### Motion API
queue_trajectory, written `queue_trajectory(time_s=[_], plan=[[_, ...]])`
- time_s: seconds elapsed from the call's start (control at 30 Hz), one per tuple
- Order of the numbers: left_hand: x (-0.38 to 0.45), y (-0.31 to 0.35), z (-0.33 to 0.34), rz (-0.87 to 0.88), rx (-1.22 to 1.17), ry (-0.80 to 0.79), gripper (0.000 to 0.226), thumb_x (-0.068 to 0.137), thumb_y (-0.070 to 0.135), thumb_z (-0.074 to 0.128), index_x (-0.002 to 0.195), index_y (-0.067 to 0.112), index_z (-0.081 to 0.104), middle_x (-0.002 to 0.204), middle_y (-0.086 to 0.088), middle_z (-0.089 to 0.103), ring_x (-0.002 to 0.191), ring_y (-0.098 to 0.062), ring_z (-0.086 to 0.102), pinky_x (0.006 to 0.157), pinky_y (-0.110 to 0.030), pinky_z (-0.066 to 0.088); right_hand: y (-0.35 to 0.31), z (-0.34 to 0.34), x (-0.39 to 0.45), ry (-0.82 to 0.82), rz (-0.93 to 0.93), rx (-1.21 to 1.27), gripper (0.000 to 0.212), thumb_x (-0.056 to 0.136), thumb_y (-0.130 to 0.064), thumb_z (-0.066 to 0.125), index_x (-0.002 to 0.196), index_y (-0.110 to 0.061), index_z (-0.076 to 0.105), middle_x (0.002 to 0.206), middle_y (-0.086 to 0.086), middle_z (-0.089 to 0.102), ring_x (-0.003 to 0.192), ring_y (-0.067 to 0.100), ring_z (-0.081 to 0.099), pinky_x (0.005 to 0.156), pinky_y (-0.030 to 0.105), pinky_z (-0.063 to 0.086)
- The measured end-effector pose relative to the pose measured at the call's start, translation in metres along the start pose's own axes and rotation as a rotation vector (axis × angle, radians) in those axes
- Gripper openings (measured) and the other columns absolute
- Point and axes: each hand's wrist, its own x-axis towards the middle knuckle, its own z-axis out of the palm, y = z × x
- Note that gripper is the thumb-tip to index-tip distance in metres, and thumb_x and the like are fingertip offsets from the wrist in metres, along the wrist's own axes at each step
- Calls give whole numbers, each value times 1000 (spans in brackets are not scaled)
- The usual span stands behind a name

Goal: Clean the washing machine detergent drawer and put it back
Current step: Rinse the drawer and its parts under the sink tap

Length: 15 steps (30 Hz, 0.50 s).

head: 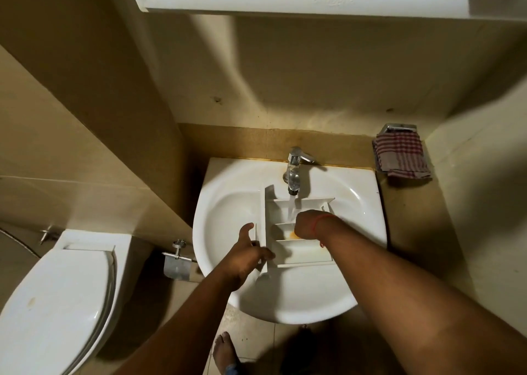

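A white toilet [54, 297] with its lid down is seen at eight o'clock of the scene. A white basin [288, 297] is fixed against the beige wall at the centre, and a chrome tap [295, 172] stands at its twelve o'clock edge, with water running from the spout. The white detergent drawer [299, 253] is held inside the basin, under the stream, its compartments facing up; an orange stain [293, 234] is seen in the middle compartment. The drawer's front panel, at its nine o'clock side, is gripped by the left hand [245, 256], the thumb raised and the fingers curled round the edge. The right hand [306, 226] is lowered into the middle compartment with its fingers curled; whether anything is held in that grip cannot be told. A red thread is worn on the right wrist. A red-checked cloth [400, 155] is hung at two o'clock of the basin. A metal paper holder [176, 263] is mounted at the basin's nine o'clock.
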Motion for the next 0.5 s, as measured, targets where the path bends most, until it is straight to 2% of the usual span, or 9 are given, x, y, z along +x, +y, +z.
queue_trajectory(time_s=[0.03, 0.07, 0.13, 0.2, 0.23, 0.27, 0.37, 0.43, 0.5], plan=[[0, 1, 1, -4, -5, -2, 88, 80, -8, 63, 146, 30, 20, 104, -15, 59, 79, -22, 61, 62, -28, 49, -5, -2, 3, 6, 3, 77, 21, 93, -8, 40, 103, -7, 58, 88, 13, 64, 72, 30, 65, 54, 28, 46], [-1, 2, 1, -6, -6, -8, 88, 80, -8, 63, 147, 30, 20, 104, -15, 59, 79, -21, 61, 61, -27, 49, -11, -1, 9, 57, -3, 244, 22, 94, -9, 42, 106, -6, 60, 94, 14, 65, 78, 32, 66, 61, 29, 47], [-3, 3, 1, -7, -1, -20, 87, 82, -8, 63, 147, 30, 21, 103, -12, 60, 77, -20, 62, 57, -25, 50, -20, 1, 26, 216, 30, 880, 18, 96, -9, 45, 102, -9, 62, 96, 11, 60, 81, 27, 61, 67, 29, 46], [-4, 4, 1, -7, 7, -23, 85, 83, -9, 62, 147, 29, 22, 103, -11, 59, 76, -19, 63, 52, -21, 51, -30, 4, 34, 245, 44, 1571, 22, 97, -1, 43, 87, -13, 58, 84, 7, 55, 69, 16, 54, 60, 26, 47], [-4, 4, 1, -8, 8, -23, 85, 83, -9, 63, 148, 29, 22, 105, -11, 58, 77, -19, 63, 52, -21, 51, -33, 9, 36, 238, -23, 1715, 26, 97, 3, 40, 89, -13, 58, 83, 4, 55, 69, 13, 54, 60, 24, 48], [-4, 4, 1, -8, 11, -21, 85, 83, -8, 63, 148, 29, 22, 106, -11, 57, 78, -19, 63, 53, -21, 51, -36, 14, 38, 248, -114, 1634, 29, 96, 5, 39, 98, -13, 62, 88, 1, 59, 76, 12, 58, 66, 25, 50], [-5, 4, 1, 1, 10, -19, 85, 83, -7, 65, 147, 29, 23, 106, -7, 55, 81, -19, 64, 53, -19, 53, -36, 23, 39, 349, -324, 932, 40, 90, 4, 43, 120, -14, 63, 117, 5, 64, 106, 21, 61, 90, 36, 50], [-5, 4, 1, 1, -1, -17, 85, 83, -7, 65, 147, 30, 23, 106, -7, 56, 80, -19, 64, 52, -18, 52, -16, 21, 40, 379, -324, 553, 25, 92, -3, 48, 112, -10, 60, 118, 16, 59, 105, 29, 58, 87, 33, 46], [-5, 3, 0, -1, -5, -18, 87, 82, -6, 66, 147, 31, 23, 110, -9, 57, 82, -18, 65, 55, -19, 53, 13, 20, 38, 267, -204, 149, 20, 97, -16, 48, 112, -9, 58, 119, 20, 58, 102, 34, 59, 85, 35, 47]])
